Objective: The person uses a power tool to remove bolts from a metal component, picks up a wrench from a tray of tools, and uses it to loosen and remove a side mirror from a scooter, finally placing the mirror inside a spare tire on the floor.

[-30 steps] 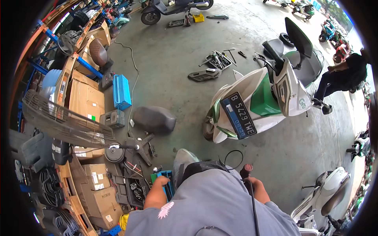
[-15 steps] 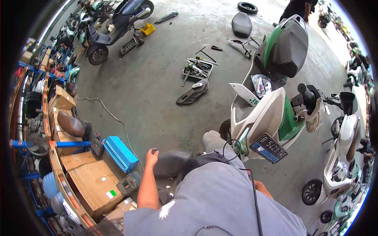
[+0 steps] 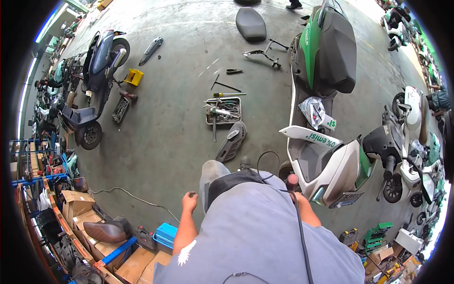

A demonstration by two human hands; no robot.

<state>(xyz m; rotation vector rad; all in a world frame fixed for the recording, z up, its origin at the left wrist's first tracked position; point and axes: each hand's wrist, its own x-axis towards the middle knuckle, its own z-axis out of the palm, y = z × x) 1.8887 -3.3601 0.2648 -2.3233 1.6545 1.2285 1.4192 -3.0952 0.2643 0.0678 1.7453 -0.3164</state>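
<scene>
My left hand [image 3: 189, 202] is beside my left knee, away from the scooter. Its fingers are curled, with a small dark spot at their tips that I cannot make out. Partly hidden by my grey shirt, my right hand [image 3: 299, 196] is by the front of a white and green scooter [image 3: 326, 171]. A reddish rounded thing [image 3: 292, 181] shows at that hand's fingers, which look closed; its kind is unclear. A white panel [image 3: 309, 135] sticks out sideways from the scooter, and a clear plastic bag [image 3: 312, 111] lies on its footboard.
On the floor ahead are a tool tray [image 3: 223, 122], a dark plastic cover [image 3: 231, 141], a T-handle wrench [image 3: 225, 86], a scooter seat [image 3: 250, 24] and a metal bracket [image 3: 262, 54]. A blue toolbox [image 3: 165, 235] and cardboard boxes [image 3: 137, 265] are at lower left. Another scooter [image 3: 94, 80] leans far left.
My view has turned, and the scooter's front now appears lower and more side-on. My right hand and the reddish thing have come into clearer sight. My left hand stays curled.
</scene>
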